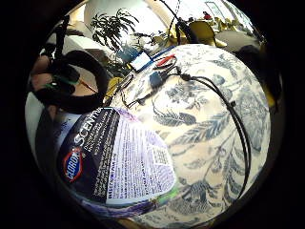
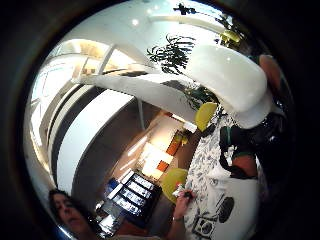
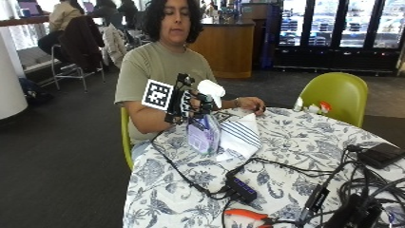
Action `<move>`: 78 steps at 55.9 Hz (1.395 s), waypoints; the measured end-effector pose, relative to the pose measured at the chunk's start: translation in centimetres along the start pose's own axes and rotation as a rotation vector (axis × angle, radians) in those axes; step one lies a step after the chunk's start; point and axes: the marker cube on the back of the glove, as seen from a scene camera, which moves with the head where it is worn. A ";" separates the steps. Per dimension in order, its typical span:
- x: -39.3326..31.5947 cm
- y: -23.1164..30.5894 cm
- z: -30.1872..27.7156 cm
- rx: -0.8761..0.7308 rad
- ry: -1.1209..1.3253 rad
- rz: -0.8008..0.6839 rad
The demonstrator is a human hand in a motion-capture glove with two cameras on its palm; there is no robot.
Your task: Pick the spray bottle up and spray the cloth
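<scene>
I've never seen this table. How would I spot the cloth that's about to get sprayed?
Start at the round table with the blue floral cover. On the side where the seated person is, the gloved right hand holds a spray bottle upright. The cloth is right behind the bottle, held up by the person's bare hand: white with dark blue stripes, unlike the leafy tablecloth print.

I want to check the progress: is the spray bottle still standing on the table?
No. In the outside view the gloved right hand holds the spray bottle lifted above the table, beside the striped cloth.
</scene>
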 end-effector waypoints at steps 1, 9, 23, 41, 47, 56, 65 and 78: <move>0.0 -0.2 0.3 0.018 0.000 -0.001; 0.7 -1.3 1.9 0.095 -0.002 -0.048; 1.5 -3.4 1.3 -0.125 -0.172 0.066; 2.1 -5.0 -0.4 -0.410 -0.332 0.188; 2.4 -5.0 -2.1 -0.247 -0.315 0.128; 1.2 -5.8 -5.7 -0.307 -0.282 0.075; -2.9 -8.4 -8.7 -0.425 -0.128 0.035; -9.5 -10.0 -6.7 -0.690 0.295 -0.104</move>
